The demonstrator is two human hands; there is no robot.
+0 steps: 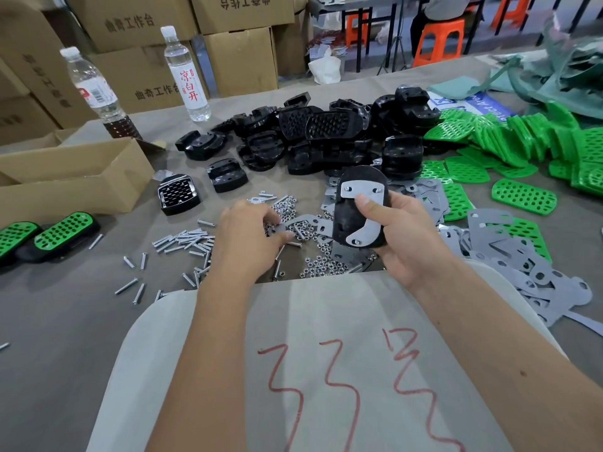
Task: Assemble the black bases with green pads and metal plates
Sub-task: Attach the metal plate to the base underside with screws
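Note:
My right hand point(401, 236) grips a black base point(346, 223) held underside up, with a curved metal plate point(362, 190) lying on it; my thumb presses the plate. Screw ends show in the plate's holes. My left hand point(251, 233) reaches down into the pile of small nuts point(290, 207), fingers curled at the nuts; what they hold is hidden. Loose screws point(186, 239) lie left of it. Black bases point(310, 138) are heaped behind, green pads point(509, 145) at the right, and grey metal plates point(509, 252) spread at the right front.
Two finished bases with green pads point(62, 233) lie at the far left. An open cardboard box point(68, 177) stands left, with two water bottles point(186, 73) behind it. Stacked cartons line the back. A grey cloth covers the table point(58, 321).

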